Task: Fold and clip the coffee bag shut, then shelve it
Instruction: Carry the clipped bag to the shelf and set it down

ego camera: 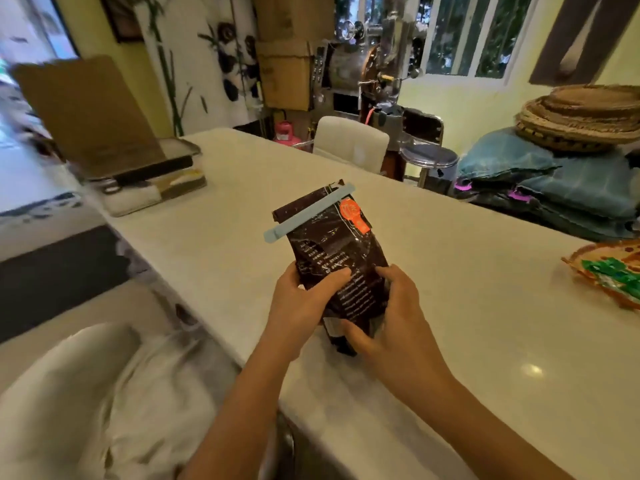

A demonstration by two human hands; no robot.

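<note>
A dark brown coffee bag (pixel 332 251) with white print and an orange sticker is held tilted over the white table (pixel 450 306). A light blue clip (pixel 308 213) lies clamped across the bag's folded top, its ends sticking out on both sides. My left hand (pixel 304 299) grips the bag's lower left side, thumb across the front. My right hand (pixel 391 317) holds the lower right side and the bottom. The bag's base is partly hidden by my right fingers.
A flat cardboard sheet (pixel 90 112) leans on stacked trays (pixel 152 188) at the table's far left. A plate with green packets (pixel 609 275) sits at the right edge. White chairs (pixel 349 143) stand beyond and near left; a coffee roaster (pixel 374 71) and woven trays (pixel 581 119) are behind.
</note>
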